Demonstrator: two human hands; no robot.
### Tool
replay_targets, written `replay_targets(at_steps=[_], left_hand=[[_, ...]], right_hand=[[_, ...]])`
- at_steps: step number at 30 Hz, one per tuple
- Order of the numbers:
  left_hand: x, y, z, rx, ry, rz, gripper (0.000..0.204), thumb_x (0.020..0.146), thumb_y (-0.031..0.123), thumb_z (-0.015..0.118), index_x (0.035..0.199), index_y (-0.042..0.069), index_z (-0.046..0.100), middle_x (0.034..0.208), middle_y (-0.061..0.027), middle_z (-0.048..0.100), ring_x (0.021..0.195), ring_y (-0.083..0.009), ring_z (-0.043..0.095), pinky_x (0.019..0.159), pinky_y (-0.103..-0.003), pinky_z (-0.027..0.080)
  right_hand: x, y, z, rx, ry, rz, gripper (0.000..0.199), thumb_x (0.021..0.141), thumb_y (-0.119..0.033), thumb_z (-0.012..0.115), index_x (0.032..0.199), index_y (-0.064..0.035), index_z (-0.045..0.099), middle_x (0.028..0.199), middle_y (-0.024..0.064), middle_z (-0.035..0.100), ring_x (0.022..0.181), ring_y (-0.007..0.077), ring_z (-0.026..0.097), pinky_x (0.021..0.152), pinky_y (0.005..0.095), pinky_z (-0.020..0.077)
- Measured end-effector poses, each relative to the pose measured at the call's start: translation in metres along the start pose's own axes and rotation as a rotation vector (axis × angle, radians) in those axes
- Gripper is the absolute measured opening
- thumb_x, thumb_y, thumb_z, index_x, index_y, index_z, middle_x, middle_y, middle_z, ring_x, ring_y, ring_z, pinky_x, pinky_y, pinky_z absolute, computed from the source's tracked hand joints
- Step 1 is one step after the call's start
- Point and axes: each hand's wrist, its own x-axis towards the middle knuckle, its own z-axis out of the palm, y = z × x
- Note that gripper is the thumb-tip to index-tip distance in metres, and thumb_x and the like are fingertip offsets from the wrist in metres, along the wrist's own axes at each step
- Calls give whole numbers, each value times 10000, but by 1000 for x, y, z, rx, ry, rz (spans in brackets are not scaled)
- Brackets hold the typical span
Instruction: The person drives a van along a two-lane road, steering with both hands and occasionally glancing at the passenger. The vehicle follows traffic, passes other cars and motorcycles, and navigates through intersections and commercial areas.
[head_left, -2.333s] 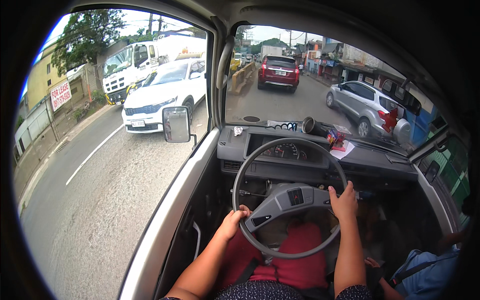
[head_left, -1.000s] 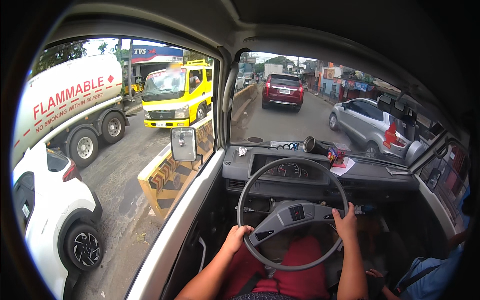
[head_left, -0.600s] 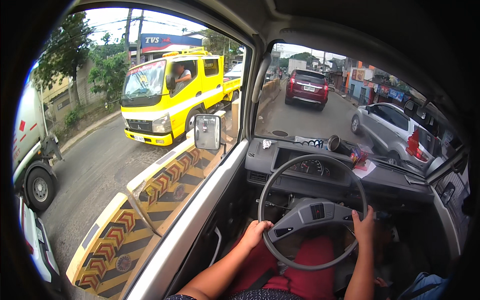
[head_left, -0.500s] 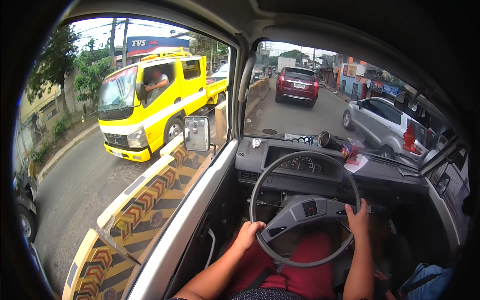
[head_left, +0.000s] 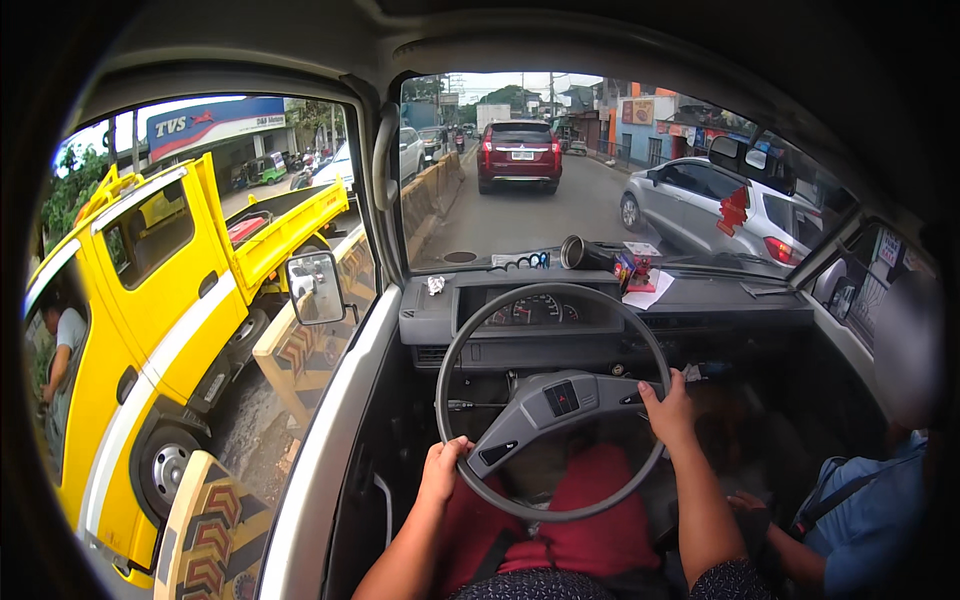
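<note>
Both hands are on the wheel, a dark ring with a grey hub, sitting square ahead of the driver below the dash. Left hand curls shut round the lower-left rim, fingers wrapped from behind. Right hand grips the right rim higher up, thumb hooked over the spoke. Each hand is on the ring, neither nearer; the rim runs between them across the bottom arc. Outward: gauges behind the wheel, side mirror at the left, a yellow truck close alongside, a red car ahead, a silver car right, a passenger beside.
</note>
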Motion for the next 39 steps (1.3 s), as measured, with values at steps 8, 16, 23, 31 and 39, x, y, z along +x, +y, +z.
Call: replay_targets(at_steps=[8, 16, 23, 31, 39], left_hand=[[-25, -15, 21, -254, -122, -166, 447, 968, 421, 566, 1001, -9, 682, 1020, -207, 733, 844, -289, 717, 817, -416, 572], [-34, -26, 25, -269, -265, -69, 458, 978, 363, 441, 948, -26, 682, 1064, -242, 717, 871, -301, 714, 851, -426, 574], [-33, -28, 28, -257, -237, 3, 462, 973, 353, 439, 935, -35, 686, 1060, -243, 715, 861, -299, 713, 827, -415, 583], [-38, -18, 37, -448, -111, -145, 445, 960, 416, 512, 890, 9, 680, 993, -224, 729, 784, -303, 714, 768, -433, 573], [-72, -23, 62, -371, -309, -256, 431, 1024, 354, 452, 1051, -12, 679, 1063, -200, 734, 932, -273, 716, 887, -405, 568]], right_hand=[[-35, 26, 6, 172, 29, 1, 794, 939, -408, 752, 1480, 47, 391, 1360, 313, 602, 1261, 445, 609, 1070, 473, 472], [-35, 16, -3, 479, -90, 235, 786, 916, -294, 799, 1494, 19, 368, 1255, 183, 649, 1024, 264, 703, 719, 365, 626], [-34, 16, 0, 539, -78, 212, 759, 921, -254, 794, 1496, 13, 376, 1224, 172, 651, 908, 216, 715, 599, 322, 625], [-47, 15, 5, 572, 2, 194, 650, 929, -232, 782, 1420, 34, 450, 1089, 137, 666, 802, 182, 693, 523, 286, 588], [-54, 11, 7, 585, 60, 191, 600, 948, -228, 751, 1406, 23, 455, 1040, 110, 619, 571, 123, 587, 466, 257, 522]])
